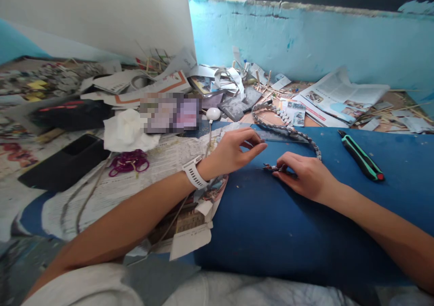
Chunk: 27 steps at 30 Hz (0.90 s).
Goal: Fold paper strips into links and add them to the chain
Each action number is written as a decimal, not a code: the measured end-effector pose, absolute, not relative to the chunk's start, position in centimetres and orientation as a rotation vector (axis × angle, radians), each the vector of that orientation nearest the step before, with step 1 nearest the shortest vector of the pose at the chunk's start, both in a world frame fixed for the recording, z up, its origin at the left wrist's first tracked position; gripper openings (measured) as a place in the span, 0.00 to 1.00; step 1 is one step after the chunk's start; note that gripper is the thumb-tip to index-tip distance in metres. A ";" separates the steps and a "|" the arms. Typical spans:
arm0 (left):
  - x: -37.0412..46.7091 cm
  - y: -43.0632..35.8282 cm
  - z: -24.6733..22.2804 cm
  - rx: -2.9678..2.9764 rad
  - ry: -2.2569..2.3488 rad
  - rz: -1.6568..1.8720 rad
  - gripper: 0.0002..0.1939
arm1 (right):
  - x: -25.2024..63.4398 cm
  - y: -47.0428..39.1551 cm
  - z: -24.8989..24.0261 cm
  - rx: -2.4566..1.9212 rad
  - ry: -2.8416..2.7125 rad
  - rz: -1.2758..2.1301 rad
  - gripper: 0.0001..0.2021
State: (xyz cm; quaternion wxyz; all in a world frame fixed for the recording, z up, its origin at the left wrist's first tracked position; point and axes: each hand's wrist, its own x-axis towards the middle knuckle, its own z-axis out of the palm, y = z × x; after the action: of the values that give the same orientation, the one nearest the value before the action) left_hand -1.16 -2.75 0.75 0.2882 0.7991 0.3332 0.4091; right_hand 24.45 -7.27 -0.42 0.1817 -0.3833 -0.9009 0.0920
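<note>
A braided chain of folded paper strips (313, 144) curves over the blue tabletop (264, 220). My right hand (305, 175) grips its near end between thumb and fingers, and a short tip pokes out to the left. My left hand (237, 150), with a white watch band on the wrist, hovers just left of that tip, apart from it. Its thumb and forefinger come together in a pinch; whatever is between them is too small to make out. Behind the hands, a clear ruler-like strip (281, 136) lies under the chain.
A green-and-black utility knife (362, 156) lies at the right. Newspaper sheets (342, 98) and thin sticks cover the back. To the left are a black case (64, 161), white tissue (130, 132), purple cord (129, 162) and a round white object (213, 114) with a cable.
</note>
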 end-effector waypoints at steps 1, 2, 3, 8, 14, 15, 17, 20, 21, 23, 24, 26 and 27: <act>-1.1 -2.8 0.6 2.144 0.891 1.059 0.11 | 24.5 -7.3 -0.4 -1.077 -2.564 0.255 0.08; -1.1 -2.8 0.4 2.161 0.882 1.028 0.11 | 24.5 -7.3 -0.4 -1.063 -2.581 0.249 0.11; -1.1 -2.8 0.3 2.183 0.865 1.003 0.12 | 24.4 -7.3 -0.4 -1.046 -2.586 0.244 0.13; -1.3 -2.8 0.3 2.353 0.710 0.926 0.16 | 24.0 -7.4 0.2 -1.021 -2.331 0.191 0.12; -1.0 -3.2 0.2 2.397 0.550 1.107 0.07 | 23.7 -7.8 1.1 -0.973 -2.149 0.122 0.09; -0.9 -3.4 0.2 2.392 0.537 1.140 0.06 | 23.8 -7.8 1.1 -0.958 -2.147 0.126 0.09; -0.8 -3.7 0.4 2.385 0.504 1.182 0.05 | 23.9 -7.8 1.1 -0.920 -2.148 0.138 0.10; -0.6 -4.1 0.8 2.378 0.462 1.211 0.04 | 23.9 -7.8 0.9 -0.862 -2.147 0.142 0.12; -0.6 -4.2 0.9 2.379 0.459 1.213 0.04 | 24.0 -7.7 0.9 -0.841 -2.145 0.133 0.13; -0.5 -4.2 0.9 2.385 0.473 1.208 0.04 | 24.0 -7.7 0.8 -0.817 -2.130 0.098 0.14; -0.5 -4.2 0.9 2.388 0.487 1.198 0.04 | 24.0 -7.7 0.8 -0.816 -2.117 0.078 0.14; -0.4 -4.2 0.7 2.385 0.520 1.172 0.04 | 24.0 -7.6 0.8 -0.834 -2.098 0.054 0.16; -0.4 -4.2 0.5 2.379 0.542 1.157 0.05 | 24.1 -7.6 0.8 -0.843 -2.094 0.048 0.18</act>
State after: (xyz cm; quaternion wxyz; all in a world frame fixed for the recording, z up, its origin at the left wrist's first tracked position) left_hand -0.43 -4.17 0.54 0.2190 0.8595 0.1958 0.4182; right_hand 24.05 -7.63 0.78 0.4278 -0.3376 -0.8383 0.0191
